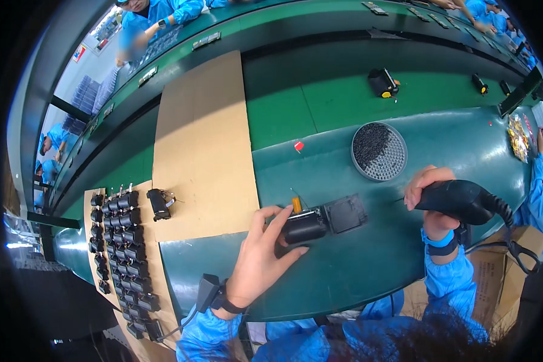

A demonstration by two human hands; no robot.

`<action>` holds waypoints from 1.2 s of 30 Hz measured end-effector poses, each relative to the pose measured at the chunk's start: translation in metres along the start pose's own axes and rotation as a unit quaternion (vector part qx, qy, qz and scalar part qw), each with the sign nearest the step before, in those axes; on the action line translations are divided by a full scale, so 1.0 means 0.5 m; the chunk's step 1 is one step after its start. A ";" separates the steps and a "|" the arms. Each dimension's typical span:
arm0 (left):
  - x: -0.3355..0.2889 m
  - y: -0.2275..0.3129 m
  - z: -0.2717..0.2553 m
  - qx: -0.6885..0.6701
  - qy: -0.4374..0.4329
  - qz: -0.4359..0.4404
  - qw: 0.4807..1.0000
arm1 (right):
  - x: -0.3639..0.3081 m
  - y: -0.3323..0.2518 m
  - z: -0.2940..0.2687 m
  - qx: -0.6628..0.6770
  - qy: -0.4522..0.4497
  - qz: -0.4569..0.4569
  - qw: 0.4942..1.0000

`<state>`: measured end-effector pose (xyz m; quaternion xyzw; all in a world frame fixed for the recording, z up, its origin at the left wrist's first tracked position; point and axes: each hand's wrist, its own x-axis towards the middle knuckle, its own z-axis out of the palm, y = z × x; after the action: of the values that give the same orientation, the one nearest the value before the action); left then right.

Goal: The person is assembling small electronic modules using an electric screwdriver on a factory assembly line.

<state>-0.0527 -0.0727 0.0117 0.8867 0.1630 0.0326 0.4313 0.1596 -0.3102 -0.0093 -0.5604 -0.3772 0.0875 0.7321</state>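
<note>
Bench [344,277]: a glossy, dark green top is spread beneath the round tray; beyond the tray, to its far left, blue-clad people [187,9] are seen.
Left hand [262,265]: placed left of the round tray and nearer the wearer; its grip is narrowed on the black housing, which is held at its left end between fingers and thumb.
Right hand [424,182]: placed right of the round tray and nearer the wearer; its grip is closed around the corded tool.
Corded tool [458,200]: black, with a coiled lead; held to the near right of the round tray, thin tip pointed left.
Black housing [304,228]: laid to the near left of the round tray; an orange tab [296,205] is raised at its far edge.
Square black piece [346,214]: set against the housing's right end, between it and the round tray's near side; whether they are joined cannot be told.
Round tray [394,158]: grey, its dimpled base partly covered by small black pieces [371,140].
Red piece [299,146]: dropped left of the round tray.
Black unit [380,81]: placed beyond the round tray, marked by a yellow disc.
Cardboard sheet [205,120]: laid well left of the round tray.
Rows of black units [127,253]: lined up farther left of the round tray.
</note>
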 end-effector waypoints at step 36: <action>0.032 -0.025 -0.020 -0.049 -0.009 -0.021 0.999 | 0.063 -0.077 0.045 0.231 -0.063 0.040 0.970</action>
<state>-0.0427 -0.0527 0.0070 0.8613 0.1755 0.0235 0.4763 0.1557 -0.2895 0.0409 -0.3845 -0.3694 0.2362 0.8124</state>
